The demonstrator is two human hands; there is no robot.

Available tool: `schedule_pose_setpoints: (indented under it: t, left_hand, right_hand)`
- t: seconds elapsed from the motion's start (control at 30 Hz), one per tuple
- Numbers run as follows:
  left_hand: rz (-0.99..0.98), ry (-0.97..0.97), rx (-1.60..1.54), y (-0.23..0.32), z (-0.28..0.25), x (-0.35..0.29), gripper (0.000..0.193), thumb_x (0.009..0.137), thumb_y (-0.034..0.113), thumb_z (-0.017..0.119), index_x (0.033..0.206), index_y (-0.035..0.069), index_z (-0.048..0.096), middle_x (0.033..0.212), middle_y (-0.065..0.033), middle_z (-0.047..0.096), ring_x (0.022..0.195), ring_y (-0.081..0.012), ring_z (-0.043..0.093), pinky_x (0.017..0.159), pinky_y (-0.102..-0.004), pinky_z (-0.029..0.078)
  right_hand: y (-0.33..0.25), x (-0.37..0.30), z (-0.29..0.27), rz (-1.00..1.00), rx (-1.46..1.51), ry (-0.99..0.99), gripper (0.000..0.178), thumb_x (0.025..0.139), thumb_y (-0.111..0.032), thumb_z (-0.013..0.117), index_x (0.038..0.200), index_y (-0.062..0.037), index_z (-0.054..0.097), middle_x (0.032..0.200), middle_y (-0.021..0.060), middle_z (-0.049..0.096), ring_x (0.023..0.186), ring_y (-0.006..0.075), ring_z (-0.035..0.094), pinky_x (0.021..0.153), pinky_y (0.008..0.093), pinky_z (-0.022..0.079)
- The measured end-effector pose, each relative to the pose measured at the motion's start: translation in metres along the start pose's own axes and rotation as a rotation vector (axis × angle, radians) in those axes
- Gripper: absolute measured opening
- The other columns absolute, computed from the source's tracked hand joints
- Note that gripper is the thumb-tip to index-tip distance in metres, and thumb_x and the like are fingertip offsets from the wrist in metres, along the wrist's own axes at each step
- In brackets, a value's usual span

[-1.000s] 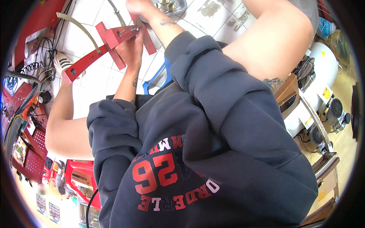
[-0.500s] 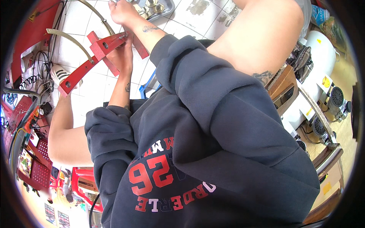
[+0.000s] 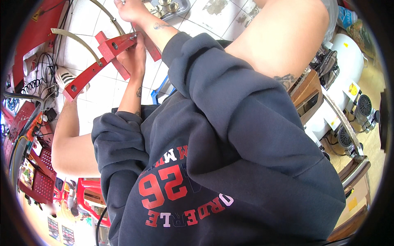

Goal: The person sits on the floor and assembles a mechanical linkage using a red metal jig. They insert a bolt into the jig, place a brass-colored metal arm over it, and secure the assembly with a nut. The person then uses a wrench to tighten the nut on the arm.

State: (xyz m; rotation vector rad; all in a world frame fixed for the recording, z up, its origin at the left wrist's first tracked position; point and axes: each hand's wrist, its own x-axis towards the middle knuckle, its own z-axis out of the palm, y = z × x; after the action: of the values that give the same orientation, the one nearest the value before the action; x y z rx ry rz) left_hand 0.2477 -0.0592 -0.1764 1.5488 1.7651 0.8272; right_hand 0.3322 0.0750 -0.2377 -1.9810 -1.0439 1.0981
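Note:
A red metal frame [image 3: 88, 78] with a crosspiece and two curved, brass-coloured strips is held up in front of me. My left hand [image 3: 134, 59] grips it from beneath, close to its right end, where a bolt shows; the frame hides some of the fingers. Just beyond that end, my right hand [image 3: 132, 10] is curled closed at the top edge of the picture. A small metallic bit shows by its fingers, and a thin rod-like piece lies between this hand and the bolt. What the right hand holds is too hidden to name.
Beyond my right wrist a grey tray [image 3: 182, 9] with metal parts sits on the white tiled floor [image 3: 205, 26]. Black cables [image 3: 43, 78] run beside red equipment at left. A white tank [image 3: 349, 57] stands at right, and a red plastic stool [image 3: 88, 188] at lower left.
My right hand has turned slightly and shifted up towards the picture's top edge. The frame has stayed in my left hand, almost in place.

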Motion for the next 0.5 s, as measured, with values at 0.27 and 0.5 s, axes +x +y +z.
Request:
schedule_pose_setpoints:
  t: [0.27,0.5]
  left_hand:
    - [-0.015,0.019,0.03,-0.007,0.001,-0.001,0.029,0.086,0.027,0.077,0.091,-0.001,0.073,0.084,-0.0145,0.075,0.077,-0.0214,0.071,0.077,-0.034,0.053]
    - [-0.01,0.003,-0.011,0.004,0.002,0.0,0.025,0.087,0.022,0.076,0.088,-0.002,0.072,0.082,-0.0146,0.075,0.077,-0.0211,0.071,0.076,-0.034,0.053]
  right_hand:
    - [0.038,0.032,0.021,0.015,0.216,-0.11,0.07,0.097,-0.051,0.059,0.119,0.0151,0.06,0.102,0.0342,0.069,0.1,0.0439,0.068,0.089,0.0489,0.052]
    - [0.054,0.038,0.02,0.004,0.533,-0.266,0.049,0.097,-0.039,0.062,0.115,0.0062,0.061,0.091,0.0224,0.07,0.075,0.0308,0.067,0.061,0.0435,0.052]
